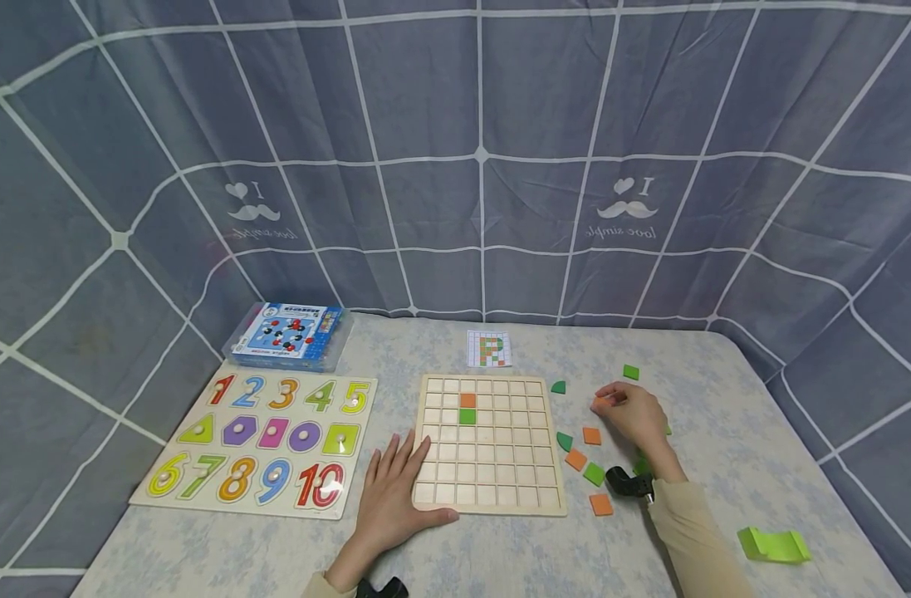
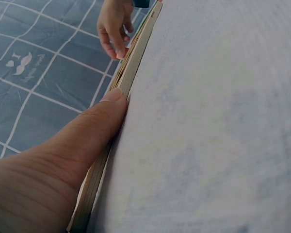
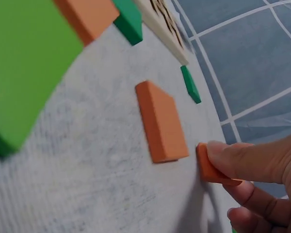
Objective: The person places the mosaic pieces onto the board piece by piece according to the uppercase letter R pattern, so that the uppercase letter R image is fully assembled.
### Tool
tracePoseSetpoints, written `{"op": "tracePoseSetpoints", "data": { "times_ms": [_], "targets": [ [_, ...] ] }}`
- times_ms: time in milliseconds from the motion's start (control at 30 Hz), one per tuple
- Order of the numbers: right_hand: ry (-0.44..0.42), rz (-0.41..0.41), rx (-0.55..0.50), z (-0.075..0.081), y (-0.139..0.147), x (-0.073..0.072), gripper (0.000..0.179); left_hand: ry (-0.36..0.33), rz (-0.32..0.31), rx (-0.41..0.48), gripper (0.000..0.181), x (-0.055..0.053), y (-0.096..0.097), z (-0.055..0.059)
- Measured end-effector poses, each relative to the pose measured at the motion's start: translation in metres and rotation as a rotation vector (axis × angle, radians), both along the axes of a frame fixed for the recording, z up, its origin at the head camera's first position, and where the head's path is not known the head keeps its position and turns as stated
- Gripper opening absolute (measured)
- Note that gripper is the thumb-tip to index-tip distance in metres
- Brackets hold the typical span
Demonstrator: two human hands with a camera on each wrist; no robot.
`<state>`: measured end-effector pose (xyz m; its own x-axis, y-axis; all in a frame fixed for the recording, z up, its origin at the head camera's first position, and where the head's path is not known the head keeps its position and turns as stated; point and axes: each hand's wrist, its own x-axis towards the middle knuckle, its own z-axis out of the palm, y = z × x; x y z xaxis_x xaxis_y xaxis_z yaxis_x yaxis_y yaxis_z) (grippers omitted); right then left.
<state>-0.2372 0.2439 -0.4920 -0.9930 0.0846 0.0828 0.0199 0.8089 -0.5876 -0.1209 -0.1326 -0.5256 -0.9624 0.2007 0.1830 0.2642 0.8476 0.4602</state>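
Between thumb and fingers, my right hand point(image 1: 634, 413) pinches an orange square tile point(image 3: 211, 167), low over the table right of the wooden grid board point(image 1: 492, 501). My left hand point(image 1: 394, 490) rests at the board's lower left corner, fingers spread along its left side, thumb against the front edge. In the left wrist view, the thumb point(image 2: 99, 121) touches the board's side. Set in the grid are an orange tile point(image 1: 467, 400) and, just below it, a green tile point(image 1: 467, 416). Another orange tile point(image 3: 162, 124) lies beside the pinched one in the right wrist view.
Loose tiles, including a dark green quarter-round point(image 1: 558, 387) and a green square point(image 1: 631, 372), lie right of the board. A pattern card point(image 1: 489, 349) lies behind it. At left are a number puzzle point(image 1: 257, 440) and a boxed set point(image 1: 286, 336); a green curved block point(image 1: 774, 546) sits front right.
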Motion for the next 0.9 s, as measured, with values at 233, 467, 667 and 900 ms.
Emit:
{"op": "tracePoseSetpoints", "data": {
  "times_ms": [233, 467, 667, 900],
  "targets": [
    [0.022, 0.029, -0.081, 0.004, -0.010, 0.002, 0.021, -0.002, -0.004, 0.003, 0.107, 0.001, 0.000, -0.001],
    [0.019, 0.133, -0.194, 0.010, -0.037, 0.004, 0.021, 0.005, -0.004, -0.001, 0.107, 0.001, -0.001, -0.001],
    [0.064, 0.260, -0.248, 0.009, -0.073, 0.006, 0.018, 0.009, -0.003, -0.006, 0.107, 0.000, -0.002, -0.002],
    [0.061, 0.376, -0.272, 0.005, -0.116, 0.010, 0.009, -0.007, -0.001, -0.014, 0.107, 0.000, -0.001, -0.001]
  ]
}}
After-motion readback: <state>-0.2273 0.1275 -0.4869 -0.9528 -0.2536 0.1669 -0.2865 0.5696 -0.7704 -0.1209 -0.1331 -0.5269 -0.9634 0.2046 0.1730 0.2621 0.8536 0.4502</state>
